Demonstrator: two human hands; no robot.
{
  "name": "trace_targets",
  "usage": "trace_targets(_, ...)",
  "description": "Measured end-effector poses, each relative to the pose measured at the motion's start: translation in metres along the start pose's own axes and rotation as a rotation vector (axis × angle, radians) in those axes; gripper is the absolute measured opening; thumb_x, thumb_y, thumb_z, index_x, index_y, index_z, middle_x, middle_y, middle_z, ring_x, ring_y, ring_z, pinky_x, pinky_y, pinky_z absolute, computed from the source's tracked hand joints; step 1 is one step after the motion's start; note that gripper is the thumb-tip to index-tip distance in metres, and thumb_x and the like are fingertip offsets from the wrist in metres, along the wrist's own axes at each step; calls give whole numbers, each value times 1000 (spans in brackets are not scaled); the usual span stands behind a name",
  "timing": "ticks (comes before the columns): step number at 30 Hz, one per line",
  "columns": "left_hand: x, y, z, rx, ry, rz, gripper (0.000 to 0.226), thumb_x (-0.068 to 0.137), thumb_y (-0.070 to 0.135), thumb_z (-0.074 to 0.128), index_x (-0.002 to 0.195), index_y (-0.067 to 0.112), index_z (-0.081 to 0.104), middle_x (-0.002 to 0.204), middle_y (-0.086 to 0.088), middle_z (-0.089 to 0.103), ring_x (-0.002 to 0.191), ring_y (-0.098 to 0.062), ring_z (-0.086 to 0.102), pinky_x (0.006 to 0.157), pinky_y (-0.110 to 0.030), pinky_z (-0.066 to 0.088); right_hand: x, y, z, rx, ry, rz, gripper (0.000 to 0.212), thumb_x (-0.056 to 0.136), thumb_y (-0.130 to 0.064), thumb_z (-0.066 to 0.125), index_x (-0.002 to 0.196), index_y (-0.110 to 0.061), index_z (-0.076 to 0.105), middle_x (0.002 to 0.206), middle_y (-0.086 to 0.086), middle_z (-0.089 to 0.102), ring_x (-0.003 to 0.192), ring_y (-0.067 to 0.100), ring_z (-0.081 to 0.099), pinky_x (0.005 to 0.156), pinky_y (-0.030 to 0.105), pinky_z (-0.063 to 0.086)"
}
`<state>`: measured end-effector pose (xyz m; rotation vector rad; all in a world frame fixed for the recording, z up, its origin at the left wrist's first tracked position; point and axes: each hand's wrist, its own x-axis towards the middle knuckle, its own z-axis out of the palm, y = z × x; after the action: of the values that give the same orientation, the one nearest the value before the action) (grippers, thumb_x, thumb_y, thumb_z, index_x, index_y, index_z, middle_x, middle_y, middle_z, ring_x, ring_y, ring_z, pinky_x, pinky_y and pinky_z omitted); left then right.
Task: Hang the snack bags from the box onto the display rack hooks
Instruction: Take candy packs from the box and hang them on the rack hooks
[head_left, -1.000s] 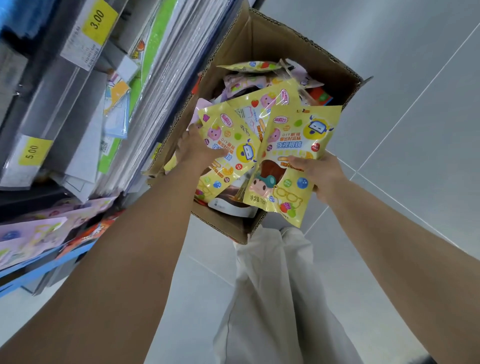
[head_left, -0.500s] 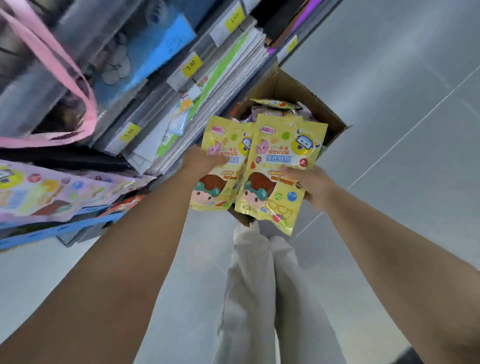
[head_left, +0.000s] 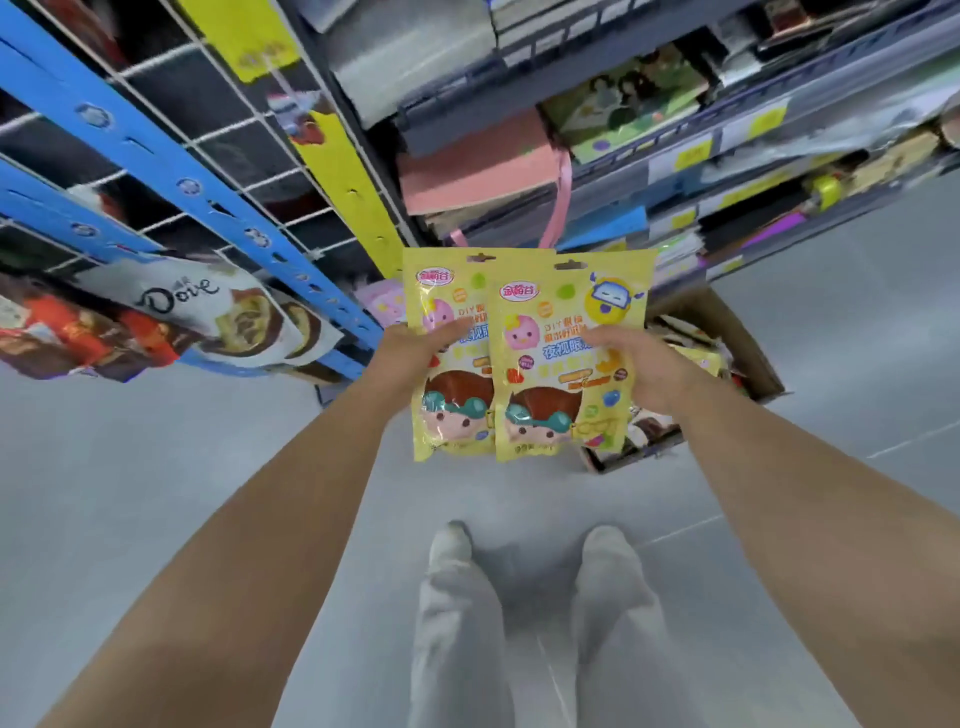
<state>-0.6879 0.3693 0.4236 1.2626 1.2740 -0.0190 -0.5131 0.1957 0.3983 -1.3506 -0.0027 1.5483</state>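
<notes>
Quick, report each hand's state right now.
Left hand: closed, holds the left yellow snack bag.
Right hand: closed, holds the right yellow snack bag.

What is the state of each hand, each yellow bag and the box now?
left hand, grips the left yellow bag
right hand, grips the right yellow bag
left yellow bag, upright, held, not hung
right yellow bag, upright, held, overlapping the left one
box, open, on the floor
</notes>
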Motion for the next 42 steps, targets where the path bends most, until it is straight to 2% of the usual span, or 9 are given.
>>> trace_targets(7,-18,4,-98,-186,-147,8,47,63,38,79,100,11,69,120,-22,62,107,-38,63,96,-56,47,3,-12,109,5,-194,-23,40,58,-21,77,97,-15,67,88,4,75,77,20,72,67,33,59)
trace_targets(11,-9,-10,-126,-227,-221,35,23,91,24,60,108,10,65,103,-12,71,94,-29,68,89,-49,52,16,17,133,73,-225,-48,81,34,-37,92,107,-13,65,101,7,73,90,22,71,71,35,58)
trace_targets(14,-6,-21,-131,-204,-229,27,28,90,28,61,111,9,64,105,-12,70,92,-26,69,81,-41,57,24,34,142,117,-160,-47,61,53,-37,84,105,-13,65,98,7,74,86,22,72,77,39,58)
trace_targets(17,4,-26,-129,0,-9,149,11,81,28,71,87,19,68,86,-2,72,74,-9,69,74,-33,58,33,44,142,86,-94,-34,38,74,-29,62,109,-14,62,98,5,74,87,21,72,79,40,57)
trace_targets(20,22,-18,-129,34,170,382,29,78,16,74,101,20,57,84,6,65,64,5,61,69,-20,54,47,46,137,29,-69,-16,63,54,-40,85,109,-16,66,109,7,71,96,24,70,83,42,56)
trace_targets(26,48,15,-126,600,108,578,10,75,13,69,78,23,70,74,8,62,74,-15,56,69,-30,48,56,31,120,0,-135,0,61,49,-36,86,104,-16,66,97,5,75,86,22,72,67,38,60)
trace_targets(31,62,30,-107,894,46,678,21,80,12,66,99,16,74,107,-1,69,99,-21,61,78,-34,51,69,25,102,-20,-114,-29,85,37,-38,93,114,-15,65,117,10,68,103,28,67,76,39,58)
trace_targets(38,83,14,-90,468,150,526,25,85,3,53,93,16,72,91,-8,71,90,-32,65,81,-46,53,83,24,88,-11,-64,-78,85,37,-39,93,113,-14,65,117,11,67,103,29,67,82,42,57)
trace_targets(42,90,24,-86,256,287,420,17,86,16,61,71,25,60,81,6,65,84,-20,63,81,-45,54,89,18,92,-77,7,-65,54,70,-25,72,119,-8,61,120,14,65,104,29,65,91,45,52)
